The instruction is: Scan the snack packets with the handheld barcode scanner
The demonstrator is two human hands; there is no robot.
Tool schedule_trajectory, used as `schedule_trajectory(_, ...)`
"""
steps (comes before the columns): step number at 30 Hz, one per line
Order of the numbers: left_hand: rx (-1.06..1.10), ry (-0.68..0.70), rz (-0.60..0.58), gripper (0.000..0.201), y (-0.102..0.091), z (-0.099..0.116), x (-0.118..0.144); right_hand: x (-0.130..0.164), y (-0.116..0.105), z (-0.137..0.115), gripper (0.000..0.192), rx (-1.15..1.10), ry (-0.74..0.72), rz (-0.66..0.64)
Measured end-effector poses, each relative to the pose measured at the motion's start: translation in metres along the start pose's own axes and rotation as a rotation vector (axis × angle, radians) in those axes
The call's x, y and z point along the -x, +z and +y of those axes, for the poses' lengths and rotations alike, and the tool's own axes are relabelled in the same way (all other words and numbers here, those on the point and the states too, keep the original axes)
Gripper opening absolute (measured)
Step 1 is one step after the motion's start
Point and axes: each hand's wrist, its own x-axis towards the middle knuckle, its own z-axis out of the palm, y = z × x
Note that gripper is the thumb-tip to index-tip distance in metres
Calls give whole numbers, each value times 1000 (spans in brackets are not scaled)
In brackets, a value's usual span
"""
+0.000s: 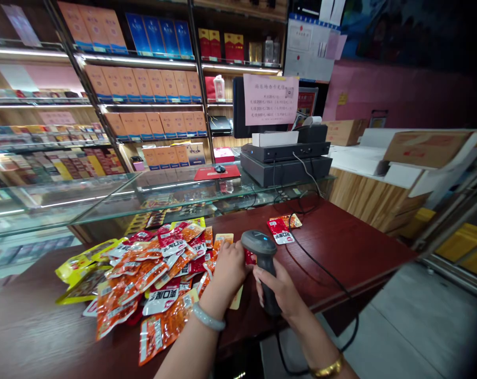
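Note:
My right hand (276, 287) is wrapped round the handle of a dark grey handheld barcode scanner (260, 247), which shows a small blue light on top. Close beside the scanner head, my left hand (230, 266) is closed on a red snack packet (250, 257); most of the packet is hidden behind the fingers and scanner. To the left lies a heap of orange, red and white snack packets (155, 268), with larger yellow bags (86, 263) at its far side. A red and white packet (280, 231) rests apart, overlapping an orange one, right of the scanner.
The scanner's black cable (329, 273) loops across the dark red tabletop (341, 231) and over its right edge. Behind are a glass counter (163, 184), a cash drawer (286, 166), a monitor with a pink notice (270, 100), and shelves of boxes. Cartons (424, 147) stand at right.

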Motion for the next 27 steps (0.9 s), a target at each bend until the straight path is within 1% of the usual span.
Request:
schedule_trajectory(2,50,-65,13,27,-4,1,-1,0,-1,2,51,0,-6,7)
schedule_trajectory(3,88,-137,49,26,-7,1,-2,0,-2,3,53,-4,-12,13)
schedule_trajectory(6,281,-444,202,28,-12,-4,-6,2,-1,2,55,-15,-31,20)
schedule_trajectory(7,364,-517,248,29,-12,-7,-8,2,0,1,55,-16,-36,20)
schedule_trajectory(8,449,-559,286,28,-12,-9,-10,2,1,0,56,-16,-40,19)
schedule_trajectory(10,598,-557,342,25,-8,-13,-13,3,2,-2,57,-14,-44,18)
schedule_trajectory(12,682,-530,364,23,-3,-15,-14,4,4,-4,58,-11,-38,18)
schedule_trajectory(16,772,-515,320,28,7,-14,-15,4,5,-6,63,-28,0,23)
schedule_trajectory(19,848,-510,270,33,10,-15,-16,4,5,-6,65,-42,4,25)
schedule_trajectory(22,822,-480,259,32,8,-14,-16,4,4,-5,63,-31,2,27)
schedule_trajectory(25,737,-447,307,28,3,-13,-15,4,4,-5,60,-21,4,37)
schedule_trajectory(27,740,-440,314,27,1,-14,-14,4,4,-5,60,-22,6,42)
